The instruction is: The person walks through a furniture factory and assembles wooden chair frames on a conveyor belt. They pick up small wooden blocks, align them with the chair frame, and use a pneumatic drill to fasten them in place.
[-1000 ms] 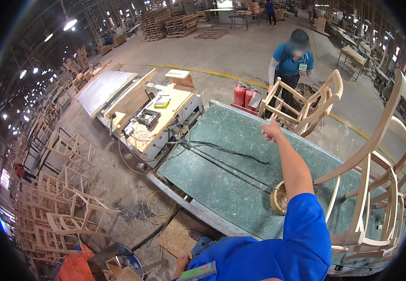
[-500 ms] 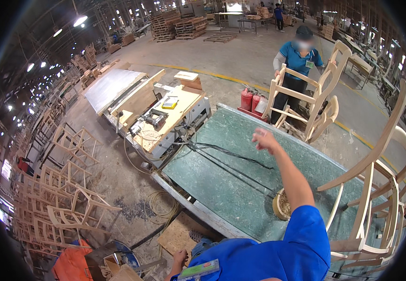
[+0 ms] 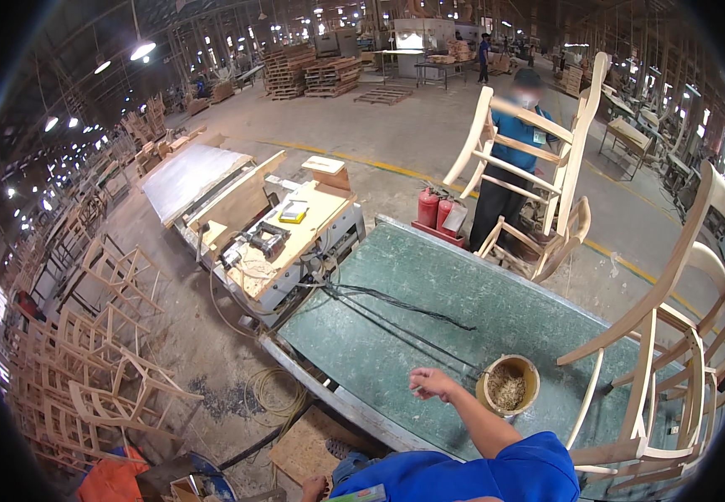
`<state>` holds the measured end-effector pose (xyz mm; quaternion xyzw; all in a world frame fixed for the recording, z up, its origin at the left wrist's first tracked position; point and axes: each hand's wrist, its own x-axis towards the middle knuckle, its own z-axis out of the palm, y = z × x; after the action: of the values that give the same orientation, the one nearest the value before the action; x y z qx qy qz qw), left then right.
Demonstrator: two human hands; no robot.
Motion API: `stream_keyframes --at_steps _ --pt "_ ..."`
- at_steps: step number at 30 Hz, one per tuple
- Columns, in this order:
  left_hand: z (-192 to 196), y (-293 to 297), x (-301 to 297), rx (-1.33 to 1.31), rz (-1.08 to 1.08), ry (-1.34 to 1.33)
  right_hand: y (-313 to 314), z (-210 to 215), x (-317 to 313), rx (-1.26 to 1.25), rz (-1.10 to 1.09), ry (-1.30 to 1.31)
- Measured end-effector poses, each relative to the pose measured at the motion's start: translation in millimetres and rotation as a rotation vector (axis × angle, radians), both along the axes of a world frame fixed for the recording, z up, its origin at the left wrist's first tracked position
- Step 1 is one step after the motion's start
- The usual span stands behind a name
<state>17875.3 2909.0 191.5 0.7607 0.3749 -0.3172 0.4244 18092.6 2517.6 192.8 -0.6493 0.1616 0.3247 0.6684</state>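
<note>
I see the right hand (image 3: 433, 384) loosely curled, holding nothing, over the green table (image 3: 429, 293), beside the bucket (image 3: 509, 385). Left hand (image 3: 312, 487) low by the edge, grip unreadable.

Few packages or labels in view. Small flat yellow-and-green box (image 3: 294, 211) lies on the wooden bench top, left of the green table, beside a dark power tool. White rectangular tag (image 3: 454, 219) leans against two red fire extinguishers at the table's far edge. Small pale badge (image 3: 539, 136) on the chest of a co-worker's blue shirt. No screens.
</note>
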Motion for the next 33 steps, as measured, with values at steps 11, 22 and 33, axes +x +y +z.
stream_keyframes --at_steps 11,22,33 --pt "-14.9 -2.0 -3.1 -0.153 0.236 0.025 -49.7 152.5 40.1 0.069 -0.020 -0.441" --pt "-8.1 1.1 -9.5 -0.109 -0.032 -0.120 -146.7 317.1 186.8 -0.313 -0.406 -0.676" --pt "-8.0 0.7 -11.4 -0.086 0.195 0.043 -121.9 232.8 130.9 -0.234 -0.428 -0.706"
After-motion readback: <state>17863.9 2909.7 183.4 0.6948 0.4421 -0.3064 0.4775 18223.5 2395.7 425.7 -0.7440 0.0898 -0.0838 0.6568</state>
